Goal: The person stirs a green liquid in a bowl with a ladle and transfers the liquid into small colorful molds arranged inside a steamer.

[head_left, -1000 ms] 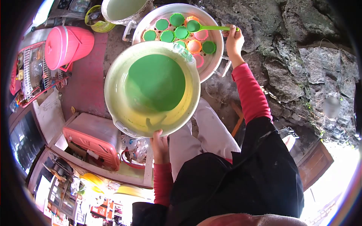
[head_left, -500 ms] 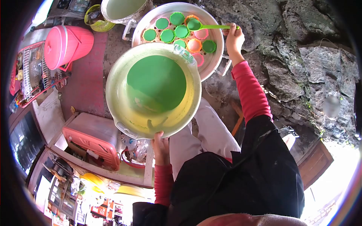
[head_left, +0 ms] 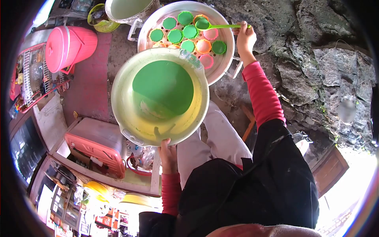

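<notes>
My left hand [head_left: 168,155] grips the near rim of a pale yellow basin [head_left: 118,93], its thumb over the edge. Smooth green batter [head_left: 164,87] pools toward the basin's far side. In my right hand [head_left: 245,39] is the handle of a green spoon [head_left: 226,26]. The spoon's bowl, with green liquid in it, is over an orange mold [head_left: 200,17] at the far side of a round metal steamer tray [head_left: 225,59]. Several scalloped molds there hold green batter; a pink mold [head_left: 206,61] and an orange mold [head_left: 203,46] show no green. The basin hides the tray's near part.
A large whitish pot [head_left: 130,10] stands left of the tray, near a yellow-green bucket [head_left: 103,24]. Further left are a pink lidded bucket [head_left: 63,47] and a pink storage box [head_left: 94,146]. A rough rock wall [head_left: 316,71] rises on the right.
The spoon and my right hand have moved very slightly away from me. The basin's far rim has dropped a little toward me, uncovering more of the tray's molds.
</notes>
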Demonstrator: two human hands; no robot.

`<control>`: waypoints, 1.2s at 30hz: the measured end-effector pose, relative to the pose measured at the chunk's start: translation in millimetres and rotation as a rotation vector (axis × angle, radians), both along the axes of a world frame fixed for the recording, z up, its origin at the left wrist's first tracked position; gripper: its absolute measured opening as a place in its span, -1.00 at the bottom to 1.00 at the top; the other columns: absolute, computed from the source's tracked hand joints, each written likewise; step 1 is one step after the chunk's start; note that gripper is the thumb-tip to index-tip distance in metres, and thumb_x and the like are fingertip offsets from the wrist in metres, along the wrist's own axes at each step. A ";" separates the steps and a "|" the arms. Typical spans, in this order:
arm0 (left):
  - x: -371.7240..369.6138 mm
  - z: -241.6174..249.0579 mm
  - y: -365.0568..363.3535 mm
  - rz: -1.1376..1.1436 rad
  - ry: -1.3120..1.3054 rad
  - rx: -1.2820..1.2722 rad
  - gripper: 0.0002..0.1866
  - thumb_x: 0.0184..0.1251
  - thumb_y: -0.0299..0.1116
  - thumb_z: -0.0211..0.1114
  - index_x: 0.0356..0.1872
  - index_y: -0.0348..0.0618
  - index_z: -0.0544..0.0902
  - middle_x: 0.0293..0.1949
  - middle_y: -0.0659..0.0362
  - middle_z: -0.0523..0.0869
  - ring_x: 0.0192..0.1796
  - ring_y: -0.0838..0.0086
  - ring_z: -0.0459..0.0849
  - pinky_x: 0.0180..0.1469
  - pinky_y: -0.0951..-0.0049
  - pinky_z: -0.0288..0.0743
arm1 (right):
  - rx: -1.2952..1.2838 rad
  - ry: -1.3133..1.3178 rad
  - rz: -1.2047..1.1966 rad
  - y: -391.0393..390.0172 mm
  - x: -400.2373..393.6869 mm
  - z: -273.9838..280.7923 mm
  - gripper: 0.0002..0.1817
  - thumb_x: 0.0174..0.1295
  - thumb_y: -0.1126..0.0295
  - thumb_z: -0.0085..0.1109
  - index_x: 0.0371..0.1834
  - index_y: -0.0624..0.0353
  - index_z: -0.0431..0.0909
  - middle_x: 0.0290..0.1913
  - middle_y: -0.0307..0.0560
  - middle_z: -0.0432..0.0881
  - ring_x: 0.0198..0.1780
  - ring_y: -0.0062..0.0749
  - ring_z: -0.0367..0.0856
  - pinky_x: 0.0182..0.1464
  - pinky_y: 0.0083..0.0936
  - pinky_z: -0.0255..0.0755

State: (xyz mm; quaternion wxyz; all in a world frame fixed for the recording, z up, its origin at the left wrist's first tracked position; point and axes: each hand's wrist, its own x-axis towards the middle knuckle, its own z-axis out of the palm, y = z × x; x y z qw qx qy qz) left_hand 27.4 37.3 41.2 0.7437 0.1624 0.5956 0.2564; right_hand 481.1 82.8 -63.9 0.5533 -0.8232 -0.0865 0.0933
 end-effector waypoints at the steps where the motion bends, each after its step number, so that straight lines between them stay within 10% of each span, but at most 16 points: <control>1: -1.5 -1.0 -0.9 0.000 0.000 -0.001 -0.57 0.12 -0.42 0.07 0.07 -0.25 0.38 0.04 0.09 0.47 0.12 0.29 0.48 0.16 0.20 0.39 | -0.010 0.007 -0.002 0.5 0.1 1.0 -0.63 0.36 0.17 -0.09 -0.41 0.27 0.51 -0.62 -0.16 0.61 -0.59 -0.60 0.57 -0.43 -0.63 0.44; 36: -27.7 22.3 -9.5 0.028 -0.041 -0.016 -0.42 0.12 -0.44 0.06 0.24 -0.27 0.26 0.17 0.08 0.41 0.23 0.34 0.38 0.27 0.30 0.26 | 0.008 0.076 -0.074 8.0 -8.4 10.1 -0.59 0.35 0.15 -0.09 -0.42 0.31 0.52 -0.62 -0.10 0.63 -0.63 -0.53 0.57 -0.46 -0.61 0.45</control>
